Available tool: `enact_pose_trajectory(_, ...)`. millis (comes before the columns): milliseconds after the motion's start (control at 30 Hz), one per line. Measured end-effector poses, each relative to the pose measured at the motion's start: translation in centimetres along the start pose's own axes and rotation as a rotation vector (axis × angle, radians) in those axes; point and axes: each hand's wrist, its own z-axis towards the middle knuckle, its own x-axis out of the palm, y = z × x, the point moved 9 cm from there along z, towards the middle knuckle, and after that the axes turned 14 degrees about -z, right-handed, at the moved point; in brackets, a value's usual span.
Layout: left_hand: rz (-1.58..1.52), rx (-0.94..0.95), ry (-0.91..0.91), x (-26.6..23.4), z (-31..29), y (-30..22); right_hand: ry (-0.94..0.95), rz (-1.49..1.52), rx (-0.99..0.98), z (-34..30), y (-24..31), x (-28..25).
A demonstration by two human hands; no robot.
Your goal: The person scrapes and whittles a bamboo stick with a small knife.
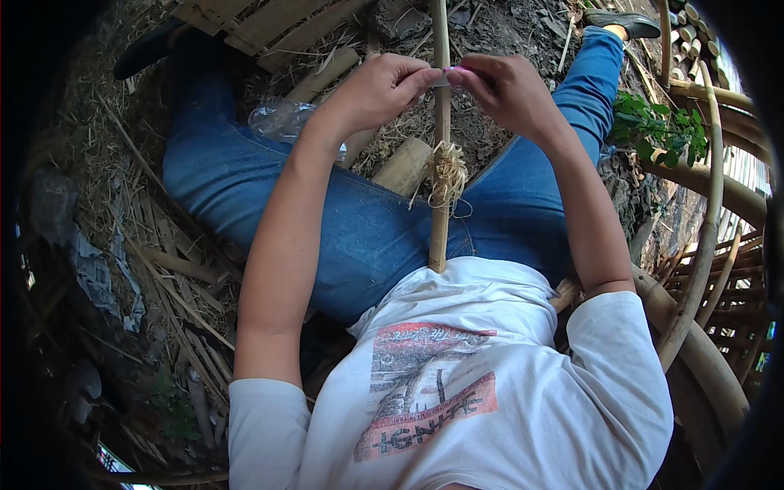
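Note:
A long, thin bamboo stick (pixel 442 122) runs from the top of the view down between my legs to the hem of my shirt. Loose pale fibre strands (pixel 447 175) are wrapped in a tangle round its lower part. At the stick, my left hand (pixel 394 88) and my right hand (pixel 502 88) meet from either side, fingers closed in a pinch. Between their fingertips shows a small, thin grey piece (pixel 442 80) with a pink end, lying across the stick; its exact kind is too small to tell.
A cut bamboo piece (pixel 403 166) lies between my legs. Crumpled clear plastic (pixel 282 118) is beside my left thigh, on ground with straw. Wooden slats (pixel 282 33) stand at the far left. A green leafy plant (pixel 661 126) and curved bamboo poles (pixel 709 212) are on the right.

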Motion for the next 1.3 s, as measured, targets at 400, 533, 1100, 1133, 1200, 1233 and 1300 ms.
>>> enact_pose_trajectory(400, -0.078, 0.023, -0.063, -4.7, 7.3, -0.3, -0.077, -0.123, -0.095, 8.0, -2.7, -3.5)
enact_pose_trajectory(533, -0.099, 0.017, -0.058, -4.4, 7.3, -0.1, -0.070, -0.172, -0.114, 7.9, -2.5, -3.4)
enact_pose_trajectory(1100, 0.154, 0.050, -0.046, -3.6, 6.1, -1.2, -0.016, -0.124, -0.032, 5.8, -2.6, -2.2)
enact_pose_trajectory(1133, 0.163, 0.048, -0.041, -3.5, 6.0, -1.3, -0.024, -0.076, -0.031, 5.7, -2.6, -2.2)
enact_pose_trajectory(1200, 0.177, 0.019, -0.023, -3.1, 5.4, -1.3, -0.044, -0.062, -0.043, 4.8, -2.0, -2.1)
enact_pose_trajectory(1233, 0.188, -0.011, -0.001, -2.7, 5.2, -1.0, -0.063, -0.047, -0.051, 4.4, -1.7, -2.2)
enact_pose_trajectory(1300, 0.192, 0.013, -0.018, -2.7, 4.9, -1.3, -0.094, -0.066, -0.053, 4.0, -1.4, -2.4)
